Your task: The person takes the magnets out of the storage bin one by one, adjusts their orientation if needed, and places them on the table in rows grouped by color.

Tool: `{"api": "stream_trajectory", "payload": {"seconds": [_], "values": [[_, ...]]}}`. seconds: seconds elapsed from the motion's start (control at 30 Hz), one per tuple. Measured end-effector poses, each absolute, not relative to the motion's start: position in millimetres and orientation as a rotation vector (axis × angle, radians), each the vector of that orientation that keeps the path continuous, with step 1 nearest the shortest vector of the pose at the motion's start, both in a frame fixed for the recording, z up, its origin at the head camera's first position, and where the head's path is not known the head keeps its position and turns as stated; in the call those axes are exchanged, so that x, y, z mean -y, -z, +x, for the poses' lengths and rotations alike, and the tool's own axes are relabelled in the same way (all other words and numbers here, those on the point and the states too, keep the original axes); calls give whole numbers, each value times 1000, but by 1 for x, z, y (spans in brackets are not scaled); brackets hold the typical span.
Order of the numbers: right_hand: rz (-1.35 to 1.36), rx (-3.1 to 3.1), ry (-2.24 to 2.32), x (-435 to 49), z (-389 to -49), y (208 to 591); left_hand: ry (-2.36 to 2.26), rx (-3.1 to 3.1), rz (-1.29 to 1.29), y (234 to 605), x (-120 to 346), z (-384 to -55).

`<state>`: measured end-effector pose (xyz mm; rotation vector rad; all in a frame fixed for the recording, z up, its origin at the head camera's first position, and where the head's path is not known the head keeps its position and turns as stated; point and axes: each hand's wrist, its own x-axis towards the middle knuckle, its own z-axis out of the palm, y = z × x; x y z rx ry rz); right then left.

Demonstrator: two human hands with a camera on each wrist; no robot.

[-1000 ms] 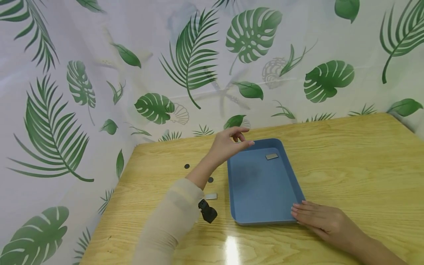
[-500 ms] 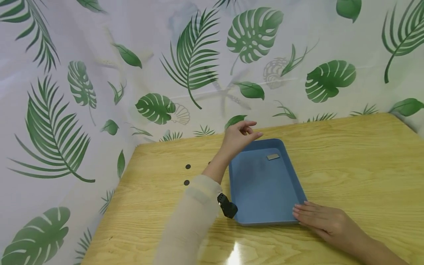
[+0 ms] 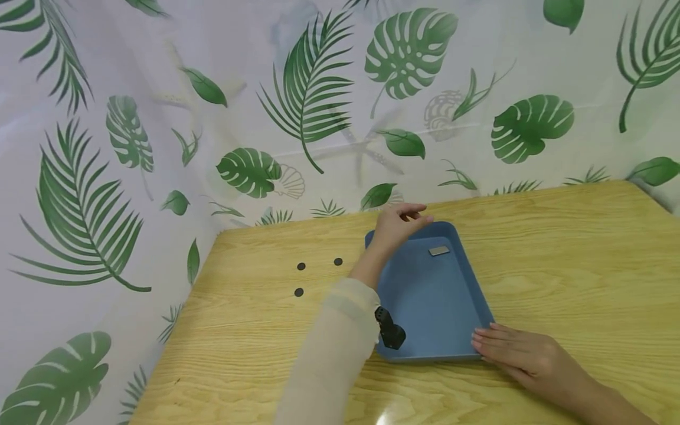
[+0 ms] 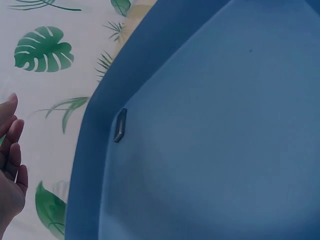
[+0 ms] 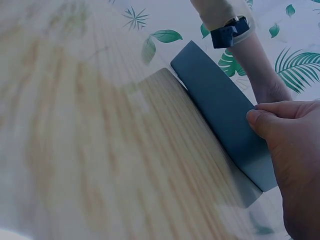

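My left hand [image 3: 395, 229] is raised over the far end of a blue tray [image 3: 425, 307], thumb and fingers loosely bent and apart; I see nothing between them. In the left wrist view, that hand [image 4: 11, 170] shows at the left edge, clear of the tray. A small flat grey rectangular piece [image 3: 438, 251] lies inside, near the far end. At the near right corner my right hand [image 3: 531, 359] holds the rim. The right wrist view has its thumb [image 5: 259, 122] against the outer wall, fingers over the edge.
Three small black discs [image 3: 301, 266] lie on the wooden table [image 3: 239, 330], left of the tray. A black device [image 3: 390, 330] is strapped to my left wrist. Behind the table hangs a leaf-printed cloth [image 3: 329, 88]. My left forearm covers part of the tray's left side.
My left hand has moved right over the tray's far end, fingers similarly bent. The forearm now covers where a pale rectangular piece lay on the table. The right hand stays at the corner.
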<state>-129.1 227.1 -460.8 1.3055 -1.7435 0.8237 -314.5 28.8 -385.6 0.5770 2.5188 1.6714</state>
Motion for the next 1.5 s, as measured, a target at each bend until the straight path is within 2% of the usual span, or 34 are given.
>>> {"api": "stream_trajectory", "payload": {"seconds": [0.67, 0.8, 1.03, 1.5], "values": [[1287, 1802, -800, -230, -126, 460, -1560, -2470, 380, 451, -39, -312], [1282, 1821, -794, -232, -125, 460, -1466, -2489, 411, 455, -45, -312], [1289, 1842, -789, -232, -124, 461, -1000, -2721, 534, 459, -52, -311], [1281, 1814, -807, -229, -128, 460, -924, -2757, 555, 460, -55, -314]]}}
